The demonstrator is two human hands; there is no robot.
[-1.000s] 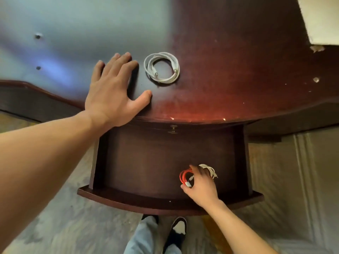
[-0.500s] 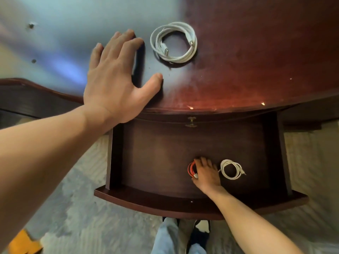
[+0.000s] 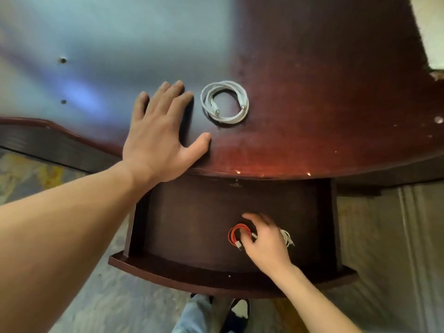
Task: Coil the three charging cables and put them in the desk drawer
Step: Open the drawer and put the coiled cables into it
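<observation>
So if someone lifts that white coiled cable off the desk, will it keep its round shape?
Probably not fully. The white coiled cable shows no tie or band, so its loops would likely sag and loosen. It looks thin and light, easy for one hand. On the glossy desk top it would probably slide if pushed.

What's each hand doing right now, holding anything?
Left hand: open, flat on the desk, holding nothing.
Right hand: in the drawer, fingers at the red cable; whether it grips cannot be told.
</observation>
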